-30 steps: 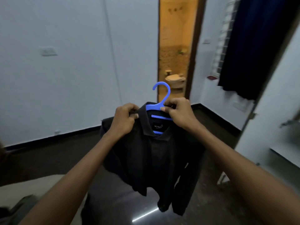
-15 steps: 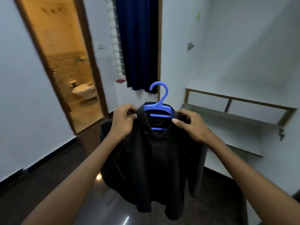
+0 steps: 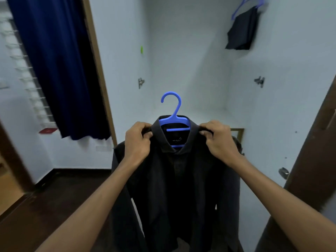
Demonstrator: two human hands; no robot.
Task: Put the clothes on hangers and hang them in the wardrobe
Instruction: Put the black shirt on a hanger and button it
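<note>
Since half a second ago the view has swung right: the lit bathroom doorway has slid out of sight, the navy curtain (image 3: 54, 66) now fills the upper left, and the white wardrobe recess (image 3: 183, 51) stands straight ahead. Meanwhile the right hand has moved outward from the collar to the shirt's shoulder.

Both arms reach forward. The left hand (image 3: 137, 142) has its fingers curled round the shirt's left shoulder, pinching the cloth just beside the collar. The right hand (image 3: 219, 140) grips the other shoulder in the same way, fingers folded over the fabric at the top edge. Between them hangs the black collared shirt (image 3: 174, 182), facing the camera and draped on a blue plastic hanger (image 3: 173, 122). The hanger's hook rises free above the collar, and its crossbars show inside the open neck above a small label. The shirt is held in the air in front of the recess, its body and sleeves hanging down over the dark floor (image 3: 54, 206).

Farther out, high on the right wall of the recess, a dark folded garment (image 3: 240, 33) hangs on another blue hanger (image 3: 243, 6), blurred. Small metal brackets (image 3: 141, 82) sit on the recess walls at either side. A brown wooden door (image 3: 312, 160) edges the right of the view.
</note>
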